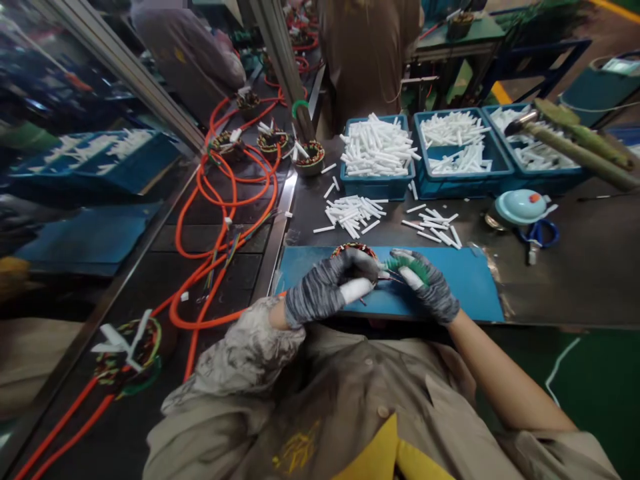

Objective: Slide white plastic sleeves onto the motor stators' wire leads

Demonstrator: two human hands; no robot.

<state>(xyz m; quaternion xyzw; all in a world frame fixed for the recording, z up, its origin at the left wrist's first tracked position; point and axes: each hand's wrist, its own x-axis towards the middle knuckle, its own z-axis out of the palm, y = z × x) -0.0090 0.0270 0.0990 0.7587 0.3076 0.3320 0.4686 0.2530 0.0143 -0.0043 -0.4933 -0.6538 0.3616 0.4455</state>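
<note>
On a blue mat (pixel 465 283) in front of me sits a wire-wound stator (pixel 356 249), its near side largely covered by my left hand (pixel 333 283). That hand wears a grey knitted glove with pale fingertips; its thumb and fingers close at the stator's right edge on thin wires. Just to the right, my right hand (pixel 425 280), gloved alike with green on the fingers, is curled with its fingertips around the same thin dark wires (pixel 394 275). The exact pinch is partly hidden. White sleeves (pixel 354 215) lie loose beyond the mat.
Blue bins (pixel 377 187) of white tubes line the back. Scissors (pixel 543 233) and a light-blue lidded pot (pixel 523 203) are at right. More stators (pixel 309 160) and orange cables (pixel 200 257) occupy the left track. Co-workers (pixel 370 53) stand beyond a metal post (pixel 280 60).
</note>
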